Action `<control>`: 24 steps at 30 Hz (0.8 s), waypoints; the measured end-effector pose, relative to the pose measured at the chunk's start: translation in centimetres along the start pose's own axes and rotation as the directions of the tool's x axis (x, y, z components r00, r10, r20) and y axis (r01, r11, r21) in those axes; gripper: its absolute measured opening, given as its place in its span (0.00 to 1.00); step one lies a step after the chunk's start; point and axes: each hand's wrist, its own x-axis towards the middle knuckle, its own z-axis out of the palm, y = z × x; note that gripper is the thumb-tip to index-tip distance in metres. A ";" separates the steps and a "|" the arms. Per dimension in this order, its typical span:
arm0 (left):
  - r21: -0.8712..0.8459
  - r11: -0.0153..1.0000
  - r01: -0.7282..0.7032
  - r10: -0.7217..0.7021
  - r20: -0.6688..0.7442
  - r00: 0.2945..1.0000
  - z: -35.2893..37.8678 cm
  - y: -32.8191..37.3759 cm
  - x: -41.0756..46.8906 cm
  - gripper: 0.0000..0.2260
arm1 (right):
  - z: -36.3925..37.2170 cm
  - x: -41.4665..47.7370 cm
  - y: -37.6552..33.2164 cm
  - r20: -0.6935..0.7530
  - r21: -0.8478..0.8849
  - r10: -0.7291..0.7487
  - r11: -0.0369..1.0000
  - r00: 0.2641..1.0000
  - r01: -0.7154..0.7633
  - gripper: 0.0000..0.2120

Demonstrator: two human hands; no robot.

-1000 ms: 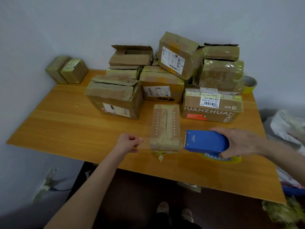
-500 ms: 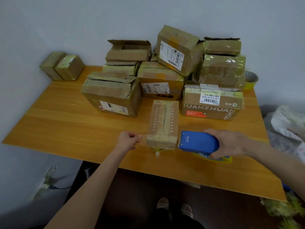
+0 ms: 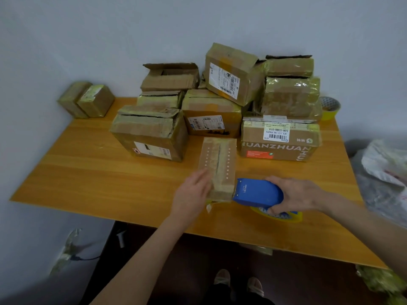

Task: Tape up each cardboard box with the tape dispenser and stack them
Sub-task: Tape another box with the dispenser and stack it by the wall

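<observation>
**A small box being taped near the table's front edge**

A narrow small box is being worked on at a wooden table, viewed from above by a head-worn camera. It is lying lengthwise, with its centre seam running away from the viewer, just in front of a pile of boxes heaped against the wall.

The left hand is being laid flat against the box's left side, fingers straight and nothing grasped. This is probably being done to brace the light box against sliding or to smooth a strip down, though clear tape cannot be made out.

The blue tape dispenser is being gripped by the right hand, with the fingers curled over its back. Its front edge is being held against the box's near right corner, a likely spot for cutting or starting a strip. Its yellow tape roll is showing underneath.

Several boxes in the pile are gaping at the flaps, so most of the taping is judged to be undone. Two taped boxes are being kept apart at the far left corner — possibly finished ones.
</observation>
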 end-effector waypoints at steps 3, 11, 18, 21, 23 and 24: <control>0.190 0.964 -0.184 0.128 0.275 0.953 2.3 1.5 0.6 0.24 | 0.1 -0.1 0.1 -0.017 0.011 -0.005 1.000 1.000 0.005 0.37; 0.365 0.888 -0.279 0.142 0.359 0.922 3.9 -0.6 0.5 0.28 | 0.0 -0.7 1.4 0.001 0.074 -0.002 0.997 1.000 0.002 0.37; 0.310 0.906 -0.288 0.176 0.344 0.922 3.5 -0.8 0.8 0.26 | -0.6 -1.9 2.8 0.019 -0.043 0.022 0.999 1.000 -0.021 0.35; 0.309 0.907 -0.285 0.175 0.340 0.924 3.5 -0.7 0.7 0.26 | -0.6 -1.0 1.5 0.042 -0.093 0.042 0.995 0.998 -0.038 0.32; 0.293 0.915 -0.278 0.175 0.335 0.926 3.4 -0.7 0.8 0.26 | -0.7 -0.1 0.5 0.084 -0.100 0.056 0.994 0.995 -0.048 0.30; 0.286 0.917 -0.278 0.175 0.336 0.925 3.4 -0.7 0.8 0.26 | -0.8 0.3 0.1 0.113 -0.099 0.069 0.993 0.991 -0.058 0.30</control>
